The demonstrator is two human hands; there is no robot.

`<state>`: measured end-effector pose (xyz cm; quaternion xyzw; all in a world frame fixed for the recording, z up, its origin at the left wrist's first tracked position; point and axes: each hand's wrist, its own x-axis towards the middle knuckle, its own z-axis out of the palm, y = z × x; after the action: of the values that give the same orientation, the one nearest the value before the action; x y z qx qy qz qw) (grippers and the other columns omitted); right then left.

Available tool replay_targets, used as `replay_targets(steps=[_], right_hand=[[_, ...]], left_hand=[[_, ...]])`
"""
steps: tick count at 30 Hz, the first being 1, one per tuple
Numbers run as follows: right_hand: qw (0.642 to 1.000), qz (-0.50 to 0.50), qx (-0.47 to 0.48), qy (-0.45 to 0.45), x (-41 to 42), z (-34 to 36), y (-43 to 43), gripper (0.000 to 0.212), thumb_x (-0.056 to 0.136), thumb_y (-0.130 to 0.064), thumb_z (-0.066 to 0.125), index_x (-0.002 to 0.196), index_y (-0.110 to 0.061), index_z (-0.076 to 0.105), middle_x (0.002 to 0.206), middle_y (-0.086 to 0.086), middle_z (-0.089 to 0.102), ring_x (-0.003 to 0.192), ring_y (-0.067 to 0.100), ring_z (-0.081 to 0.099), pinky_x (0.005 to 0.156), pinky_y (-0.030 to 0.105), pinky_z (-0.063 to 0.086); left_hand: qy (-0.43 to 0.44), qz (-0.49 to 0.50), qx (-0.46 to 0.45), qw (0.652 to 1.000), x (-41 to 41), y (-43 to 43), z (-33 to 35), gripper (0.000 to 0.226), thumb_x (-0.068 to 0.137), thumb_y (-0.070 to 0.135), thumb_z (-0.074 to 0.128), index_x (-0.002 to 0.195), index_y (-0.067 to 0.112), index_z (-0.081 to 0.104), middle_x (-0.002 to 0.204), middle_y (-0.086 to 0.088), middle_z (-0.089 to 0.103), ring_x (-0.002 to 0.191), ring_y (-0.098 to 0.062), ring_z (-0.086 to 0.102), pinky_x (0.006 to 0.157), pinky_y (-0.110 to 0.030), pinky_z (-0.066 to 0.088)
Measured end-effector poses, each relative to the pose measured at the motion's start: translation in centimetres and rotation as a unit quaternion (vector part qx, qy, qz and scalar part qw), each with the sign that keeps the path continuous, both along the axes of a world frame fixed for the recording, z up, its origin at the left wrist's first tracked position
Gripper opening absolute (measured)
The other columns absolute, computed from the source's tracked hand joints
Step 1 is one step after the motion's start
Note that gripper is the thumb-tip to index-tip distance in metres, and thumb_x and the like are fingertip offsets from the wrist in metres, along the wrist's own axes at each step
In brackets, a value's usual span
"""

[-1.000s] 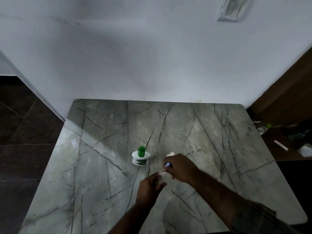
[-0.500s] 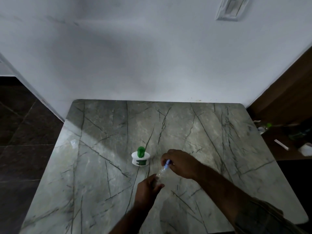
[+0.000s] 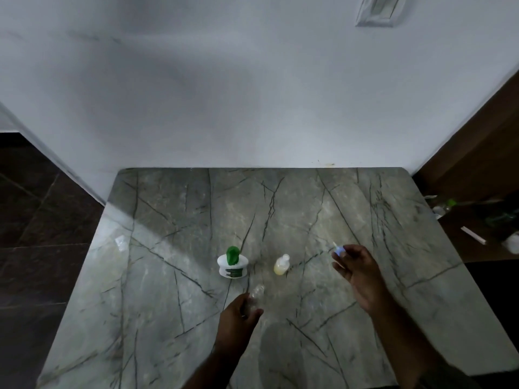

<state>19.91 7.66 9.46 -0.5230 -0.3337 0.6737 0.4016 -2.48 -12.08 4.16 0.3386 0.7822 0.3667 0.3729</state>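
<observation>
Tub [image 3: 232, 269], bottle [image 3: 281, 265] just beyond left hand [image 3: 236, 318]

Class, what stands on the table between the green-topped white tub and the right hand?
In the head view, a small bottle of yellowish liquid stands there, apart from the tub and the right hand.

Left hand [image 3: 234, 318] grips a clear bottle [image 3: 256, 293]; right hand [image 3: 358, 272] pinches what looks like its blue cap [image 3: 339, 250] above the table [image 3: 168, 276], near a yellow bottle [image 3: 281, 264].

On table [image 3: 168, 304], wall [image 3: 252, 108] behind: tub [image 3: 232, 266] left of small bottle [image 3: 281, 265]; vial [image 3: 256, 294] in left hand [image 3: 236, 321] before both; dropper cap [image 3: 339, 250] in right hand [image 3: 356, 273], right of small bottle, apart
</observation>
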Motion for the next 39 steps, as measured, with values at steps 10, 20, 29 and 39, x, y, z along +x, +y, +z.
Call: replay_targets(steps=[10, 20, 29, 39], right_hand=[[0.889, 0.036, 0.069, -0.452, -6.5, -10.4, -2.8, 0.008, 0.086, -0.022, 0.063, 0.088, -0.018, 0.057, 0.091, 0.004, 0.063, 0.081, 0.025, 0.061, 0.072, 0.040, 0.054], [0.847, 0.089, 0.080, -0.518, -6.4, -11.4, -2.3, 0.037, 0.086, -0.029, 0.066, 0.121, -0.020, 0.056, 0.118, 0.005, 0.060, 0.102, 0.026, 0.062, 0.078, 0.036, 0.053], [0.840, 0.102, 0.086, -0.526, -6.3, -11.7, -2.0, 0.040, 0.087, -0.025, 0.064, 0.125, -0.017, 0.053, 0.121, 0.009, 0.058, 0.107, 0.030, 0.060, 0.081, 0.043, 0.055], [0.824, 0.106, 0.088, -0.549, -6.4, -12.0, -1.5, 0.034, 0.091, -0.022, 0.059, 0.125, -0.016, 0.054, 0.120, 0.011, 0.059, 0.104, 0.030, 0.061, 0.080, 0.042, 0.055]], left_hand=[[0.021, -0.007, 0.003, 1.000, -0.3, -1.6, -1.1, 0.031, 0.079, 0.021, 0.079, 0.090, 0.046, 0.064, 0.085, 0.026, 0.070, 0.079, 0.006, 0.068, 0.066, -0.008, 0.052], [0.026, -0.017, 0.006, 1.000, -0.4, -1.8, -0.9, 0.038, 0.077, 0.018, 0.079, 0.085, 0.051, 0.063, 0.087, 0.029, 0.069, 0.079, 0.006, 0.068, 0.065, -0.005, 0.050], [0.024, -0.008, 0.007, 1.000, -0.8, -2.2, -1.6, 0.040, 0.076, 0.021, 0.080, 0.085, 0.056, 0.064, 0.087, 0.026, 0.070, 0.078, 0.004, 0.069, 0.067, -0.009, 0.053], [0.011, 0.006, -0.008, 1.000, -1.0, -2.2, -1.2, 0.017, 0.081, 0.027, 0.075, 0.082, 0.043, 0.067, 0.080, 0.017, 0.072, 0.076, 0.001, 0.070, 0.065, -0.009, 0.052]])
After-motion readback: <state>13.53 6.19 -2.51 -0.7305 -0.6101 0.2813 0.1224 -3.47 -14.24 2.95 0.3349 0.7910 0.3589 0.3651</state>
